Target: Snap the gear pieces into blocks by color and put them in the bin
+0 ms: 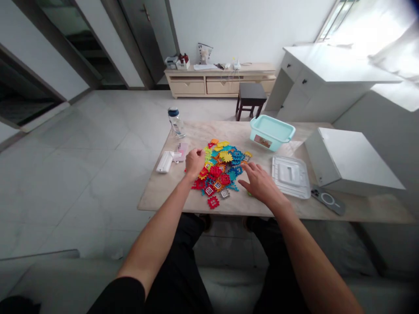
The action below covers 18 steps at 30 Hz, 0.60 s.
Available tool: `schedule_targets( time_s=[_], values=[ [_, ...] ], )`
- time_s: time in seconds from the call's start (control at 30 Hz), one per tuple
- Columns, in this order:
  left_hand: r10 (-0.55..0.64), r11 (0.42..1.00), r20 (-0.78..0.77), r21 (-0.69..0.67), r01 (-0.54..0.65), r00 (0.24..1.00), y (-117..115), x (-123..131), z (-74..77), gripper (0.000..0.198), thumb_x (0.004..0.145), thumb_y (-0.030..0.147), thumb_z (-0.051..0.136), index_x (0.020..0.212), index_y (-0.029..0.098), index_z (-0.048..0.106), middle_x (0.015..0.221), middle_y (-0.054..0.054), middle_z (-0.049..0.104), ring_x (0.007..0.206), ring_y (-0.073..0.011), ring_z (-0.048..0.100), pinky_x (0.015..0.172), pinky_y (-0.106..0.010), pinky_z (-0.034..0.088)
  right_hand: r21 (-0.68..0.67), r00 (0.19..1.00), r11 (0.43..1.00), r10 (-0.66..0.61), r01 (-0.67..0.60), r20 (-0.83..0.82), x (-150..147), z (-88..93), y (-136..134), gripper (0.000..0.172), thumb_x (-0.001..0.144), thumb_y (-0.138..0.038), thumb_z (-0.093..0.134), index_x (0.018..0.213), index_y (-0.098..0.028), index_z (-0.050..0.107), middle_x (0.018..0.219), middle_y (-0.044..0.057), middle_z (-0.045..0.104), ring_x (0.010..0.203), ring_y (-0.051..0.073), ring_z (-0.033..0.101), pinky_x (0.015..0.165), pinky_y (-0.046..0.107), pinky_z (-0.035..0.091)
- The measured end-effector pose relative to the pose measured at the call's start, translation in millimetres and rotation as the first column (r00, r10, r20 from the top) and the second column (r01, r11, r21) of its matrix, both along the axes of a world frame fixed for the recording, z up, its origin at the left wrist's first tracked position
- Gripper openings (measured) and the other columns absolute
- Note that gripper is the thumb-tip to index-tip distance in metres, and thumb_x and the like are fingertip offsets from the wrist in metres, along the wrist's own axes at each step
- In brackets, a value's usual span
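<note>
A heap of flat, notched plastic building pieces [215, 171] in red, yellow, blue, orange and green lies on the table, some with white window frames. My left hand [195, 163] is closed at the heap's left edge; whatever its fingers may hold is hidden. On the right side of the heap, my right hand [260, 182] has its thumb and fingers apart beside the blue pieces. Part of a green piece [249, 194] peeks out under that hand. A red piece [213, 202] lies at the near end of the heap.
Behind the heap, to the right, stands a mint-green tub [273, 131], with its translucent lid [290, 176] nearer me. A phone [327, 199] and a white cabinet [356, 159] are at the right. Leftward are a water bottle [177, 123] and a white case [165, 162].
</note>
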<state>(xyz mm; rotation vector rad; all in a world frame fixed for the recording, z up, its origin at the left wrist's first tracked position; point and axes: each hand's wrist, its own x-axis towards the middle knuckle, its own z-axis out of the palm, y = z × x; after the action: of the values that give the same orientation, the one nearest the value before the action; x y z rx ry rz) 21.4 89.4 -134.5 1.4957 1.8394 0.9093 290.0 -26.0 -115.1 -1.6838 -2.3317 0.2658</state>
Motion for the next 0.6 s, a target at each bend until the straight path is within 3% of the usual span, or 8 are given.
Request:
schedule_targets(
  time_s=[0.13,0.2,0.3,0.47,0.53,0.6],
  values=[
    [-0.205,0.971,0.266,-0.062,0.229,0.942,-36,44,13.7,0.027,0.105,0.040,0.067,0.103,0.016,0.078,0.101,-0.010,0.085,0.084,-0.0204,0.079,0.079,-0.030,0.062,0.130,0.971,0.985,0.140,-0.116,-0.194,-11,5.5,-1,0.071,0.105,-0.037,0.076,0.168,-0.029,0.047,0.154,0.015,0.061,0.146,0.037,0.059,0.124,0.060,0.053],
    [-0.273,0.940,0.405,-0.080,0.331,0.873,-52,68,13.8,0.027,0.100,0.042,0.076,0.096,0.016,0.077,0.092,-0.009,0.083,0.075,-0.0182,0.077,0.074,-0.029,0.062,0.165,0.959,0.979,0.159,-0.122,-0.235,-8,6.1,-3,0.071,0.104,-0.035,0.078,0.168,-0.029,0.049,0.152,0.014,0.063,0.145,0.036,0.060,0.126,0.061,0.053],
    [-0.283,0.905,0.578,-0.102,0.412,0.765,-62,90,12.2,0.030,0.089,0.042,0.089,0.088,0.016,0.075,0.082,-0.008,0.080,0.070,-0.0176,0.075,0.070,-0.029,0.062,0.193,0.958,0.975,0.154,-0.108,-0.244,6,7.5,-5,0.065,0.102,-0.031,0.081,0.163,-0.029,0.058,0.145,0.015,0.066,0.141,0.036,0.062,0.124,0.061,0.053],
    [-0.354,0.878,0.507,-0.107,0.466,0.786,-55,104,8.8,0.022,0.090,0.037,0.085,0.091,0.017,0.078,0.080,-0.008,0.082,0.070,-0.0177,0.076,0.068,-0.028,0.060,0.159,0.959,0.981,0.148,-0.111,-0.240,41,3.3,0,0.057,0.100,-0.031,0.085,0.154,-0.029,0.067,0.141,0.011,0.070,0.136,0.031,0.065,0.121,0.053,0.054],
    [-0.394,0.867,0.450,-0.109,0.487,0.802,-56,107,12.3,0.016,0.094,0.033,0.079,0.095,0.017,0.078,0.083,-0.008,0.083,0.069,-0.0184,0.076,0.067,-0.029,0.060,0.116,0.973,0.990,0.099,-0.076,-0.209,56,-4.4,2,0.052,0.100,-0.029,0.085,0.149,-0.024,0.069,0.139,0.012,0.070,0.134,0.030,0.065,0.120,0.049,0.055],
    [-0.379,0.899,0.390,-0.062,0.434,0.839,-58,109,18.5,0.012,0.097,0.029,0.073,0.098,0.017,0.076,0.085,-0.008,0.083,0.070,-0.0181,0.076,0.068,-0.029,0.061,0.021,0.992,1.000,0.003,-0.001,-0.129,72,-16.4,3,0.052,0.097,-0.027,0.088,0.145,-0.017,0.071,0.138,0.015,0.070,0.132,0.031,0.066,0.118,0.046,0.054]
  ],
)
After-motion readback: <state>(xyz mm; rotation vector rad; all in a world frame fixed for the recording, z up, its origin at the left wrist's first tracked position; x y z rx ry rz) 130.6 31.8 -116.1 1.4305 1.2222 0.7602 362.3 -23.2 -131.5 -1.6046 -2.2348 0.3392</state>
